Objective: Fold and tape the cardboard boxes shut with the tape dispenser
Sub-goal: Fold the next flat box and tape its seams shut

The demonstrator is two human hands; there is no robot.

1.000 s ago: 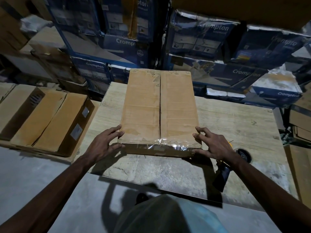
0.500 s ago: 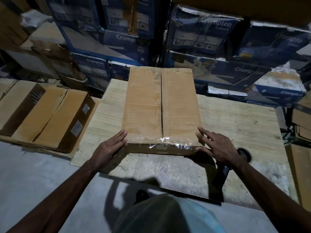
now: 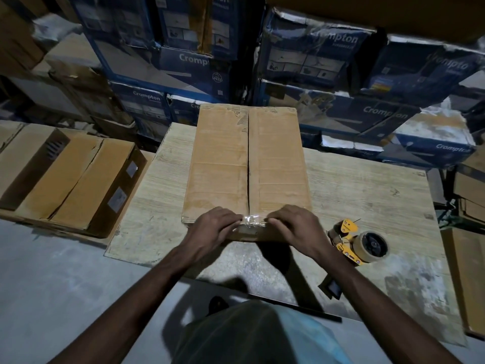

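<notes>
Cardboard box point(image 3: 223, 166): plain tan-brown, with dark ribbed striping where the facing is torn at the far edge. Tape strip point(image 3: 250, 222) on its near edge: clear, glossy, white glints. Table point(image 3: 367, 195): pale wood grain, blotched grey-white toward the near side. Tape dispenser point(image 3: 358, 241): yellow-orange frame, black hub, tan roll. Stacked cartons point(image 3: 341, 101) behind: blue, white "Crompton" lettering. Cartons at left point(image 3: 78, 177): brown, pale grey labels point(image 3: 117, 199). Floor point(image 3: 52, 271): flat grey.

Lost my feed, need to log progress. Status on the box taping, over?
Left hand, right hand both pressing tape strip at cardboard box near edge. Centre seam bare beyond it. Tape dispenser idle on table, right of box. Nothing blocking.
</notes>
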